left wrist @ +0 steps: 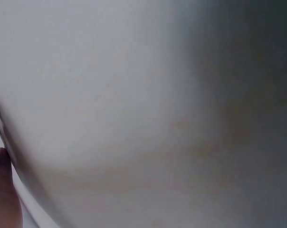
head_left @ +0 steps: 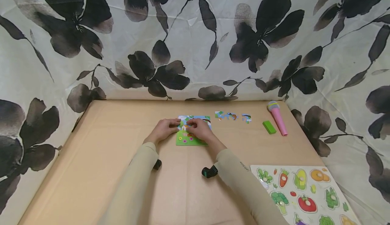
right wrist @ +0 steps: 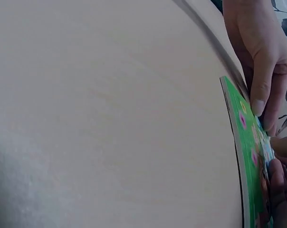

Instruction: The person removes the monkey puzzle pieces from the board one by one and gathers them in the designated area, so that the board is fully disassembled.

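A jigsaw puzzle (head_left: 192,143) with a green lower part, flowers and a blue top lies on the table. My left hand (head_left: 163,129) rests at its left edge, thumb and fingers extended down to the board, as the right wrist view shows. Over the picture's middle, my right hand (head_left: 199,129) has bent fingers and its thumb close on the surface; whether a piece is between them I cannot tell. Loose puzzle pieces (head_left: 226,115) lie to the right of the board, with another piece (head_left: 246,118) beside them. In the left wrist view only part of the left hand (left wrist: 4,199) shows.
A pink toy microphone (head_left: 278,120) and a green block (head_left: 269,127) lie at the table's right. Nearer the front right is a white board (head_left: 290,186) with vegetable pictures. Floral cloth (head_left: 195,32) hangs behind the brown table (head_left: 115,143).
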A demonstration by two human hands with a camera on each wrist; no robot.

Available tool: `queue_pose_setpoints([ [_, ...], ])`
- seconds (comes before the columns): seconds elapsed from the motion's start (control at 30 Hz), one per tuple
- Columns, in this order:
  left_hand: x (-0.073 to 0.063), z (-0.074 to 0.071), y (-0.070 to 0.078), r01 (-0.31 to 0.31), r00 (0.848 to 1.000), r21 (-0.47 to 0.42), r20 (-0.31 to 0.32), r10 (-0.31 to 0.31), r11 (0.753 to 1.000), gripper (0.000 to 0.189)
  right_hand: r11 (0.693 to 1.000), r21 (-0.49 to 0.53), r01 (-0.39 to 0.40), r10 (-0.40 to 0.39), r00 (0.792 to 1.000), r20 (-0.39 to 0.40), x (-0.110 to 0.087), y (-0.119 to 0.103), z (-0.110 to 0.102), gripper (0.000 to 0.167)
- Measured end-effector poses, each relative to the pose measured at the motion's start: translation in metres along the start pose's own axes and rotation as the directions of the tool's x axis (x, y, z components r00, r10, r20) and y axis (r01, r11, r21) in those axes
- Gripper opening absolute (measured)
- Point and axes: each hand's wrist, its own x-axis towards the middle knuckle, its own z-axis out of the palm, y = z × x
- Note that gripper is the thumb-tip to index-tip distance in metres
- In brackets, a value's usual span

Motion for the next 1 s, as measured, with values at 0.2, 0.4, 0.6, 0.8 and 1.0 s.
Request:
queue_pose_setpoints([
  [0.2, -0.0016, 0.0003, -0.0033, 0.006, 1.0, -0.005, 0.006, -0.006, 1.0, 0.035, 0.996, -0.081, 0.048, -0.047, 0.999, 0.011, 0.0033, -0.0028, 0.0039, 0.031],
  [0.4, -0.0049, -0.0021, 0.0003, -0.038, 0.999, -0.012, -0.006, 0.038, 0.999, 0.035, 0.98, -0.178, 0.094, -0.089, 0.995, 0.041, 0.0057, -0.0068, 0.0022, 0.031],
  [0.6, -0.0015, -0.0015, 0.0017, 0.007, 1.0, -0.048, 0.023, -0.006, 0.999, 0.036, 0.963, -0.224, 0.152, -0.135, 0.987, 0.091, 0.0061, -0.0071, -0.0027, 0.027],
  [0.8, 0.0023, -0.0002, 0.0005, 0.018, 0.999, -0.037, 0.031, -0.017, 0.999, 0.038, 0.955, -0.229, 0.188, -0.167, 0.98, 0.106, 0.0054, -0.0082, -0.0054, 0.028],
  [1.0, -0.0007, -0.0026, -0.0022, 0.022, 0.999, -0.02, 0.028, -0.021, 1.0, 0.038, 0.957, -0.236, 0.167, -0.143, 0.983, 0.116, 0.0053, -0.0107, -0.0004, 0.033],
])
